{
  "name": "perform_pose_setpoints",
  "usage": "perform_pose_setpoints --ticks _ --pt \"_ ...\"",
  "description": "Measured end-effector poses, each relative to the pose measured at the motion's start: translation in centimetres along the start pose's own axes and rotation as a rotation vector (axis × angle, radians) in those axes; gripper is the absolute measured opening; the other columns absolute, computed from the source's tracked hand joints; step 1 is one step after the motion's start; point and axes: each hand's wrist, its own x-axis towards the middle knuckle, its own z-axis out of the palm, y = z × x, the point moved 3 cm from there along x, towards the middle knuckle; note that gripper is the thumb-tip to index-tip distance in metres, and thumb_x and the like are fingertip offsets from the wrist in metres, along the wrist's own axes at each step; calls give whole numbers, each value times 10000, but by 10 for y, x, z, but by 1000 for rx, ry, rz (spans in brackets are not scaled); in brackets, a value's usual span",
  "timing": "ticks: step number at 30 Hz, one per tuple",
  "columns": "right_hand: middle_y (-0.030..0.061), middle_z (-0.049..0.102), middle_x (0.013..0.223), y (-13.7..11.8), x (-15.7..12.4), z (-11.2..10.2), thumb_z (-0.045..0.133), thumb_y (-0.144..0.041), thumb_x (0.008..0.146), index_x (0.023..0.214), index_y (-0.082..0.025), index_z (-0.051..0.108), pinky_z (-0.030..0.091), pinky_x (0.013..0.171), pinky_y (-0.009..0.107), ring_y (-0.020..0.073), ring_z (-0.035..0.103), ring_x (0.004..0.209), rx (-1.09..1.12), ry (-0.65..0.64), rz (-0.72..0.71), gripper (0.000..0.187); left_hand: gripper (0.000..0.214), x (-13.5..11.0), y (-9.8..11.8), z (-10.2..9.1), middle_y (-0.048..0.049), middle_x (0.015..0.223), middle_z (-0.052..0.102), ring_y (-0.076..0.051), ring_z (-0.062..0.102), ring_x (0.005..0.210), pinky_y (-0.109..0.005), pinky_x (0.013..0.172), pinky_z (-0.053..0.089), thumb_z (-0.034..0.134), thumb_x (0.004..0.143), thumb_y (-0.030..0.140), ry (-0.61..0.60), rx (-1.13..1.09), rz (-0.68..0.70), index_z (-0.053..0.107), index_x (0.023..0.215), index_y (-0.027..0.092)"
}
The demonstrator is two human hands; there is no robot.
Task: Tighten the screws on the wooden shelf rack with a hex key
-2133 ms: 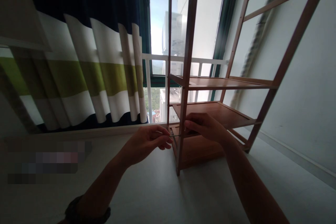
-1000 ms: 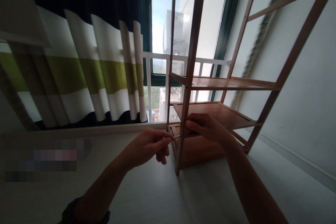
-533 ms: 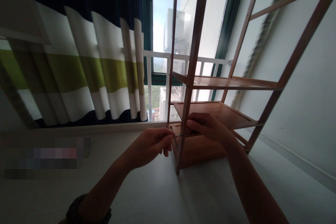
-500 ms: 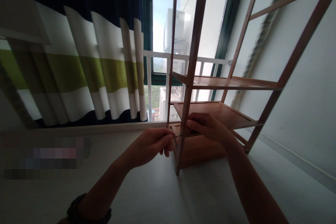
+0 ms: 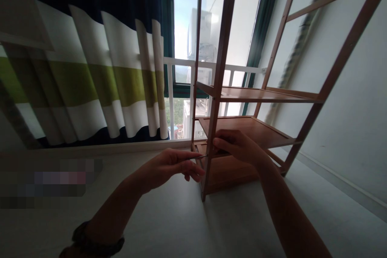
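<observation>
A wooden shelf rack [image 5: 256,125] stands on the pale floor near the window, with three shelves showing. My left hand [image 5: 169,167] pinches a thin metal tool [image 5: 198,157] whose tip meets the rack's front left post [image 5: 211,129] low down. My right hand [image 5: 238,145] is closed around that same post at the level of the lowest shelf, thumb toward me. A dark band sits on my left wrist [image 5: 96,242].
A striped curtain [image 5: 90,68] in navy, white and green hangs at the left. A window with a white guard rail [image 5: 187,64] lies behind the rack. A white wall [image 5: 347,109] runs along the right. A blurred patch [image 5: 48,181] lies on the floor at left.
My left hand has turned at the wrist, fingers uncurling and stretching toward the post while keeping the tool in place. My right hand stays on the post. The view shifted slightly.
</observation>
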Motion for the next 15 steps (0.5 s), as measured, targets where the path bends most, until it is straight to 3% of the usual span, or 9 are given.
perform_pose_setpoints --ticks 9,13,15 --pt "24 609 758 -1 0 0 575 -407 835 872 -140 624 525 696 282 145 616 739 -24 -2 -5 275 323 1 1 0 -75 858 725 -166 672 754 -295 688 495 540 865 309 35 85 -21 573 1129 126" --pt "37 626 783 0 -1 0 561 -433 837 880 -140 623 526 703 285 151 622 751 -60 8 -7 303 215 -1 5 -6 -17 697 699 -137 633 646 -272 635 495 645 786 295 161 138 -16 591 936 151" --pt "42 631 792 -1 -1 0 553 -439 842 882 -137 626 522 712 285 151 621 753 -94 11 -20 312 189 -2 8 -9 -25 713 706 -138 637 652 -265 630 501 673 758 281 192 144 -8 617 877 145"
